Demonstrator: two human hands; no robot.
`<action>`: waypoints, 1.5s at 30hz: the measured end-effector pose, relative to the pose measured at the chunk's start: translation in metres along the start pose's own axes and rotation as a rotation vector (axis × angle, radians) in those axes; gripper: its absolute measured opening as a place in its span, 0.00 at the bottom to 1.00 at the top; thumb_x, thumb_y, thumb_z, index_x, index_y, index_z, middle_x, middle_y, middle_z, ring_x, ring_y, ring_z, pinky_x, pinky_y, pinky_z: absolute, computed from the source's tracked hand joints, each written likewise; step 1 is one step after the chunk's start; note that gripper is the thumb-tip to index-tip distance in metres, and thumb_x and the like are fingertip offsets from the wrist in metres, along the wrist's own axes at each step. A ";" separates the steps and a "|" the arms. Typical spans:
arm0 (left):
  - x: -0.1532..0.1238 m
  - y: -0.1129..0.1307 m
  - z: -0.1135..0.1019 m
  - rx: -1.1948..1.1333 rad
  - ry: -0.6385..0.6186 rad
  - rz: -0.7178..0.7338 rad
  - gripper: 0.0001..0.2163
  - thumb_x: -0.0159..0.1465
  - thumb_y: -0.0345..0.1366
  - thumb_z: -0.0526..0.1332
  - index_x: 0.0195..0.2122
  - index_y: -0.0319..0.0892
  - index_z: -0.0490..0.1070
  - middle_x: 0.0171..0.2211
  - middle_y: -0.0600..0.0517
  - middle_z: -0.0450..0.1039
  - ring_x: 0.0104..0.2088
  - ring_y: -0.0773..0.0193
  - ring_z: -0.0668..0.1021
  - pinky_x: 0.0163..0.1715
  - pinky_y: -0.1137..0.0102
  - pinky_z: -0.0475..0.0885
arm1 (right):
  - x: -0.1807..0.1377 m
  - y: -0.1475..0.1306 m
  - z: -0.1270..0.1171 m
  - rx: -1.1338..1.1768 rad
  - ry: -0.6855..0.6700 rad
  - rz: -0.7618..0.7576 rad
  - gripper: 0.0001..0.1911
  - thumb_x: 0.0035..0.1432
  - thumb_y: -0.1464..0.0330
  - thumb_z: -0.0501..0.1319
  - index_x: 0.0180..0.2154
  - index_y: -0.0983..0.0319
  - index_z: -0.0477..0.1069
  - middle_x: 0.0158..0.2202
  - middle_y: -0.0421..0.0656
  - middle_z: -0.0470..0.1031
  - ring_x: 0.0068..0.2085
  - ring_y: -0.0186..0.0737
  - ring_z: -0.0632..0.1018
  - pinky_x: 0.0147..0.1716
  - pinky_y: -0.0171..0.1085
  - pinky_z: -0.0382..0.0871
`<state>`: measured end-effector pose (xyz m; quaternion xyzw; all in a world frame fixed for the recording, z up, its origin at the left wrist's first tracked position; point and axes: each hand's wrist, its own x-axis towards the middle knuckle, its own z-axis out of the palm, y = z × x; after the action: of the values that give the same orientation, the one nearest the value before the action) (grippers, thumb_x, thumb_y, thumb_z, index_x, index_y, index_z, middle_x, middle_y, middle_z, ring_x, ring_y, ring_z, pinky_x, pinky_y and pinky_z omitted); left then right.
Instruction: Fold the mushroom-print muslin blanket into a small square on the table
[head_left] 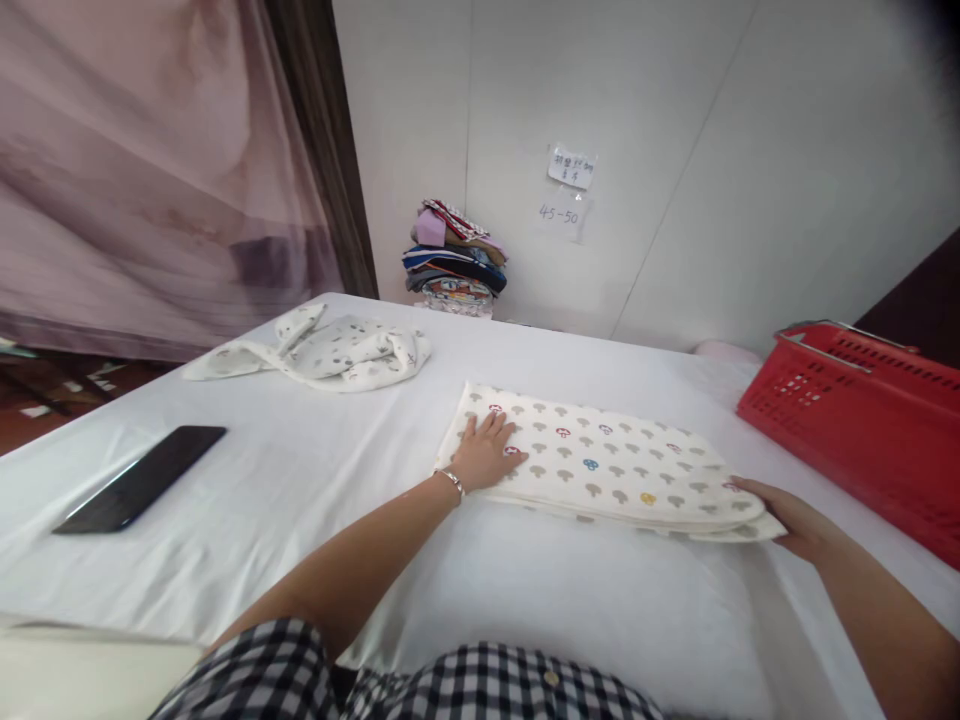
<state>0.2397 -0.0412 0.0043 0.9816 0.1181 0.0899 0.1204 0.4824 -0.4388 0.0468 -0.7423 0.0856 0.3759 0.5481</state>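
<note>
A white cloth printed with small mushrooms (600,465) lies folded into a long strip in front of me, its layers showing along the near edge. My left hand (486,452) rests flat on its left end, fingers spread. At the opposite end my right hand (787,515) grips the cloth's corner, thumb on top and the other fingers hidden underneath. That right end looks slightly lifted. Farther back on the left, a crumpled white cloth with a small dark print (345,350) lies in a loose heap.
A white sheet (300,480) covers the table. At the left lies a black phone or tablet (142,480). To the right stands a red plastic basket (855,410). Folded fabrics (456,260) are stacked by the wall, and paper notes (570,170) hang there. A pink curtain (150,170) hangs left.
</note>
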 end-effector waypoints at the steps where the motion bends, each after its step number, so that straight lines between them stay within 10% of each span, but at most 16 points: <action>1: 0.000 0.000 0.000 -0.015 0.001 -0.003 0.28 0.62 0.55 0.46 0.58 0.44 0.58 0.62 0.43 0.50 0.63 0.51 0.50 0.60 0.49 0.41 | -0.003 -0.003 0.003 0.005 0.013 -0.044 0.25 0.54 0.61 0.56 0.52 0.67 0.66 0.42 0.60 0.75 0.41 0.53 0.78 0.39 0.43 0.71; 9: 0.001 0.001 -0.008 -0.145 -0.006 -0.050 0.27 0.62 0.52 0.48 0.58 0.41 0.57 0.63 0.43 0.49 0.64 0.53 0.49 0.61 0.52 0.40 | -0.044 -0.067 0.057 -0.173 0.175 -0.442 0.36 0.50 0.67 0.60 0.61 0.55 0.54 0.48 0.55 0.72 0.39 0.49 0.78 0.33 0.39 0.70; 17: 0.000 0.003 -0.030 -0.617 0.040 -0.131 0.26 0.62 0.51 0.52 0.58 0.44 0.59 0.63 0.48 0.49 0.63 0.56 0.51 0.61 0.61 0.46 | -0.082 -0.128 0.194 -0.456 -0.107 -0.614 0.44 0.46 0.67 0.64 0.62 0.55 0.48 0.38 0.48 0.76 0.28 0.44 0.77 0.26 0.39 0.70; 28: -0.004 -0.035 -0.033 -1.962 -0.051 -0.602 0.27 0.62 0.57 0.43 0.43 0.39 0.66 0.41 0.45 0.73 0.40 0.59 0.76 0.43 0.66 0.71 | -0.032 -0.073 0.393 -0.729 -0.298 -0.726 0.42 0.45 0.70 0.63 0.62 0.58 0.51 0.28 0.38 0.73 0.26 0.37 0.74 0.30 0.37 0.69; 38: -0.005 -0.053 -0.039 -2.041 -0.306 -0.683 0.20 0.58 0.54 0.54 0.30 0.39 0.68 0.21 0.49 0.70 0.25 0.58 0.75 0.30 0.64 0.72 | -0.044 -0.035 0.387 -0.373 -0.539 -0.666 0.35 0.53 0.65 0.58 0.61 0.57 0.50 0.40 0.43 0.73 0.38 0.40 0.76 0.35 0.39 0.72; 45: -0.013 -0.048 -0.052 -1.320 -0.040 -0.603 0.12 0.51 0.41 0.64 0.32 0.39 0.68 0.23 0.53 0.70 0.25 0.64 0.73 0.25 0.72 0.68 | -0.068 -0.012 0.355 -0.738 -0.573 -0.975 0.21 0.55 0.65 0.57 0.51 0.54 0.68 0.51 0.41 0.71 0.48 0.45 0.73 0.48 0.46 0.67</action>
<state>0.2062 0.0121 0.0393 0.6304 0.3025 0.0875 0.7095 0.2765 -0.1421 0.0590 -0.7055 -0.5420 0.2724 0.3666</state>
